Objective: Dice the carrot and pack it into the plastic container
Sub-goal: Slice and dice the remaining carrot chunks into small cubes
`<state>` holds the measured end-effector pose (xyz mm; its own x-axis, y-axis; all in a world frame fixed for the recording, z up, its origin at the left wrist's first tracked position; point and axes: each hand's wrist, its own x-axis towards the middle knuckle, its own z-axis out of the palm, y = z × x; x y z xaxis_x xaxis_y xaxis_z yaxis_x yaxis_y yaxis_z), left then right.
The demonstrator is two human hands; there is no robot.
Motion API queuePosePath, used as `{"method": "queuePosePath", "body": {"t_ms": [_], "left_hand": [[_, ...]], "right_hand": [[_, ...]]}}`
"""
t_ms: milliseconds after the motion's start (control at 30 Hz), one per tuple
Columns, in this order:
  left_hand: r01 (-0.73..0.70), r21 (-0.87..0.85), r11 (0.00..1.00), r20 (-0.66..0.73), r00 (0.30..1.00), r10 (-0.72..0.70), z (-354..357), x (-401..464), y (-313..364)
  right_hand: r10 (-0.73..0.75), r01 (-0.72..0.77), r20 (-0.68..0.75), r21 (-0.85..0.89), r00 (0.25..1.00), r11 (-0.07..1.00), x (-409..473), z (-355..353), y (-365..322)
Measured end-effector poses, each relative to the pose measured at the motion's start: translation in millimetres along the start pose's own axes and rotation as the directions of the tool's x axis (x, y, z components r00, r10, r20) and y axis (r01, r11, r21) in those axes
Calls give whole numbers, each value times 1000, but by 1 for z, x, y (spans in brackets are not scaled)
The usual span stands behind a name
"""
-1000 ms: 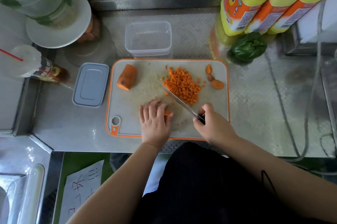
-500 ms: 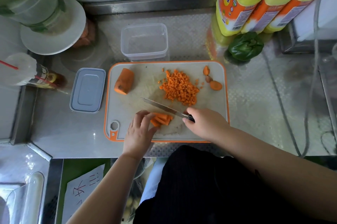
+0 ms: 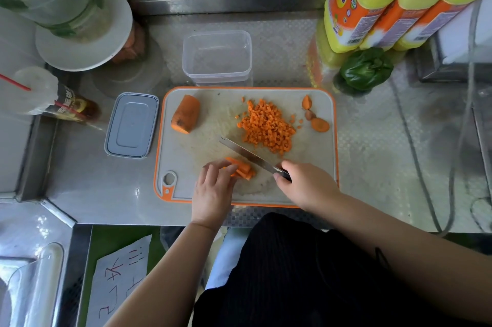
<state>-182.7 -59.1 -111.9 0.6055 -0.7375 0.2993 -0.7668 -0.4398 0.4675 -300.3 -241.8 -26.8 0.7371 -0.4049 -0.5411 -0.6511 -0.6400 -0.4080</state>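
steel counter point(image 3: 372, 140) — diced carrot point(image 3: 267, 127) heap

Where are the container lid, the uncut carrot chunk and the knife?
container lid point(image 3: 131, 125): head view, centre of its flat top.
uncut carrot chunk point(image 3: 185, 113): head view, middle of its side.
knife point(image 3: 246, 153): head view, middle of the blade.

A cutting board point(image 3: 213, 113) lies at frame centre. On it, a carrot chunk point(image 3: 185, 113) sits upper left and diced carrot point(image 3: 267, 127) upper right. A container point(image 3: 217, 56) stands just above; its lid point(image 3: 131, 125) lies left.
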Motion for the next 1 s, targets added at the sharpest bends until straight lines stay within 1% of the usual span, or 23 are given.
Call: {"method": "queuePosePath", "body": {"t_ms": [67,133,267,367,567,700,867,1000], "left_hand": [[-66,-2,998,28,997,66,2,0,-1],[-104,12,995,46,994,103,5,4,-1],[-104,8,995,39,994,103,4,12,0],[-132,-5,991,66,989,132,2,17,2],[-164,-5,986,86,983,164,0,24,2],[-164,-5,987,114,980,163,0,27,3],[-139,-12,990,135,981,140,2,32,3],[-126,-22,992,166,978,128,5,36,3]], "right_hand": [[-20,19,-11,-14,1000,1000,0,0,0],[-44,44,-6,-22,999,999,0,0,-1],[-25,25,-32,-5,999,1000,3,1,-1],[-7,7,-59,8,998,1000,5,-1,-1],[-52,52,-70,-8,996,999,5,-3,-6],[-65,65,-40,-18,997,998,8,-4,-14],[-22,24,34,-51,999,998,12,-7,-19],[-29,35,50,-120,998,992,13,-10,-22]]}}
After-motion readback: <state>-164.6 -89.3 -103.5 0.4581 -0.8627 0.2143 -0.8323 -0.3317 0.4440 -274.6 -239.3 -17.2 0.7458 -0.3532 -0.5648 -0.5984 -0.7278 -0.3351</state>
